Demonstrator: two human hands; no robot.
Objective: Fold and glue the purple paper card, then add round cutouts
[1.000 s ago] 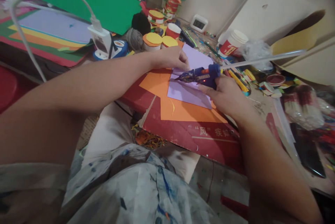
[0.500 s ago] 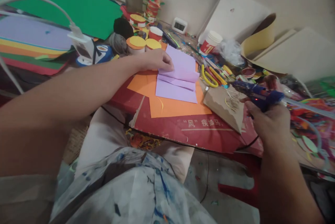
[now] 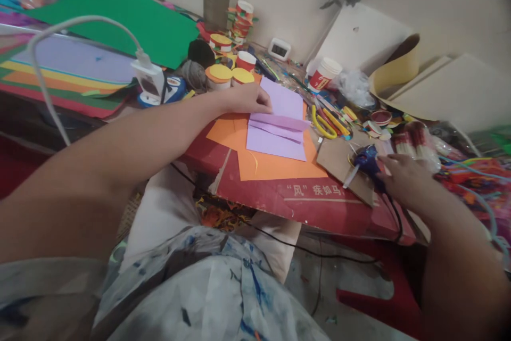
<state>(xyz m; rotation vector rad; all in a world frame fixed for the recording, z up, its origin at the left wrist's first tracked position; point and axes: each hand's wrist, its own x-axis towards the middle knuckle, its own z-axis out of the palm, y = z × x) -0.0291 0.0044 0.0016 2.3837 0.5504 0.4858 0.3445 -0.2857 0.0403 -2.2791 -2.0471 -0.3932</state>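
Note:
My left hand (image 3: 255, 98) is closed in a pinch on the raised fold of a light purple sheet of paper (image 3: 275, 147). Beneath that sheet, orange paper (image 3: 279, 169) lies on a red printed board. On the right, my right hand (image 3: 405, 177) has its fingers about the rear of a dark blue hot glue gun (image 3: 366, 161). The gun is down at a piece of brown cardboard (image 3: 333, 159), and a black cord trails from it.
Yellow-handled scissors (image 3: 324, 124) lie beyond the cardboard. Paper cups (image 3: 325, 74), yellow-topped paper drums (image 3: 219, 74) and a small clock (image 3: 279, 49) stand at the back. A plugged power strip (image 3: 162, 91) and coloured sheets (image 3: 72, 64) are at left.
The glue gun has come down and left onto the cardboard, its body turned, with my right hand following. My left hand stays on the purple fold, which stands up more. The view has shifted slightly.

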